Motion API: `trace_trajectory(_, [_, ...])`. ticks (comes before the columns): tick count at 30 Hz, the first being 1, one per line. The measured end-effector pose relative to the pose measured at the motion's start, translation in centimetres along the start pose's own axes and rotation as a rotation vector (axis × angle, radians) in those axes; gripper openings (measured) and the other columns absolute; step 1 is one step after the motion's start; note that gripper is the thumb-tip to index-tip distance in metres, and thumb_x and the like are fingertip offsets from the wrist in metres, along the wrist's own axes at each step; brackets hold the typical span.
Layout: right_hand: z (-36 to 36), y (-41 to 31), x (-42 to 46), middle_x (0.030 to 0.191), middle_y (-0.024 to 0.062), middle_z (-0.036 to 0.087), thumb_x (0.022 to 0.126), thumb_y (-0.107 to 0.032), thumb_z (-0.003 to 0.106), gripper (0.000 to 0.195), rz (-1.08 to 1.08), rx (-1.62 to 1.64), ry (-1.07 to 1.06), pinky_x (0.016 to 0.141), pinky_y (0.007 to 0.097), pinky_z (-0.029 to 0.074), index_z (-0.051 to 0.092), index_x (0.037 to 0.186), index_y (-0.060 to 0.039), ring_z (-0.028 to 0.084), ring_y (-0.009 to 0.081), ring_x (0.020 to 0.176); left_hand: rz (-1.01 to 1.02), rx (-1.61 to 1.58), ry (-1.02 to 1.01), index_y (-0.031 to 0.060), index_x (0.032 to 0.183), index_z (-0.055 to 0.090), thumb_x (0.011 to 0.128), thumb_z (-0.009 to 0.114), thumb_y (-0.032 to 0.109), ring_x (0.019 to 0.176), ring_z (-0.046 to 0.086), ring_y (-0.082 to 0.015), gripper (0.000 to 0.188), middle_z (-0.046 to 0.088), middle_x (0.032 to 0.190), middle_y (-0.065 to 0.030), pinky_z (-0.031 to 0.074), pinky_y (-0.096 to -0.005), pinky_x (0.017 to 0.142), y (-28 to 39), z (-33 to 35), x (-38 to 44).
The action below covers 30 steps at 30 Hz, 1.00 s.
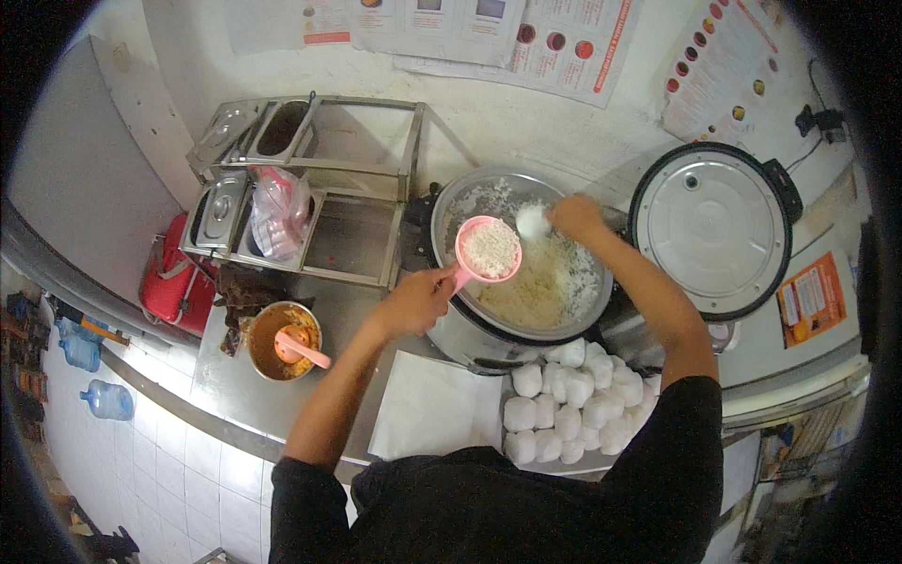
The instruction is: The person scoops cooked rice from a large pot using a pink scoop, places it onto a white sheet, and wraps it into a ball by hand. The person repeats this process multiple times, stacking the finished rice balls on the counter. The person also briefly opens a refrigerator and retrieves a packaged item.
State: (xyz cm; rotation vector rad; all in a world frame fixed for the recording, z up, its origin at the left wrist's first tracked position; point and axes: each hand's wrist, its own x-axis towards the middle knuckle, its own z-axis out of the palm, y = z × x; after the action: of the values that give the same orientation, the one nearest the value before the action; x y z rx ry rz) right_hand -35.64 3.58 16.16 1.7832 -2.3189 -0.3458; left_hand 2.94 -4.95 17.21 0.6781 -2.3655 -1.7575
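My left hand (421, 302) grips the handle of a pink plastic scoop (465, 271), held above the near left part of a large rice cooker (451, 337). White cooked rice (492, 248) fills the scoop's round bowl. In my right hand (579, 217) is a white rice paddle (533, 222), over the cooker's right side. Cooked rice (525, 296) covers the bottom of the pot and clings to its inner wall. The cooker's round lid (713, 231) stands open to the right. Several white wrapped bundles (567, 423) are piled on the counter just before me.
White paper sheets (437, 409) lie left of the bundles. A steel bowl (264, 352) with orange-brown residue holds a pink-handled utensil (303, 349). Behind it stands a metal rack (352, 275) with steel food pans and a plastic bag (278, 218). Printed posters (564, 49) hang on the wall.
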Motion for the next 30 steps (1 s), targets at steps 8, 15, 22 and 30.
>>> trace_trajectory(8, [-0.7, -10.5, -5.5, 0.072, 0.0209, 0.065, 0.089, -0.044, 0.050, 0.047, -0.394, 0.219, -0.367, 0.068, 0.0505, 0.050, 0.069, 0.068, -0.0061, 0.062, 0.0422, 0.070, 0.183, 0.053, 0.255, 0.0066, 0.129, 0.055, 0.095, 0.046, 0.023, 0.064, 0.060, -0.0416, 0.038, 0.059, 0.072, -0.0273, 0.045, -0.0462, 0.061, -1.5, 1.1, 0.2])
trace_trajectory(15, [-3.7, -8.8, -8.7, 0.070, 0.0207, 0.064, 0.090, -0.046, 0.050, 0.049, -0.413, 0.383, -0.348, 0.067, 0.0497, 0.050, 0.069, 0.069, -0.0062, 0.063, 0.0401, 0.068, 0.148, 0.080, 0.334, 0.0015, 0.125, 0.057, 0.095, 0.047, 0.024, 0.068, 0.063, -0.0408, 0.039, 0.060, 0.073, -0.0278, 0.047, -0.0460, 0.062, -1.3, 1.4, 0.5])
trace_trajectory(22, [-5.1, -7.7, -11.4, 0.067, 0.0220, 0.060, 0.093, -0.046, 0.051, 0.051, -0.205, 0.474, -0.279, 0.064, 0.0456, 0.048, 0.067, 0.071, -0.0025, 0.061, 0.0351, 0.063, 0.250, 0.095, 0.379, 0.0017, 0.126, 0.057, 0.095, 0.045, 0.025, 0.064, 0.064, -0.0360, 0.040, 0.062, 0.071, -0.0248, 0.049, -0.0445, 0.062, -3.4, 1.5, 1.8])
trace_trajectory(30, [-8.2, -3.8, -13.5, 0.063, -0.0008, 0.049, 0.096, -0.045, 0.050, 0.048, 0.255, 0.980, -0.206, 0.051, 0.0281, 0.036, 0.058, 0.073, -0.0044, 0.042, 0.0106, 0.055, 0.089, 0.125, 0.198, 0.0008, 0.129, 0.054, 0.097, 0.041, 0.024, 0.051, 0.062, -0.0238, 0.042, 0.066, 0.072, -0.0184, 0.052, -0.0393, 0.055, 0.1, 0.2, -0.1])
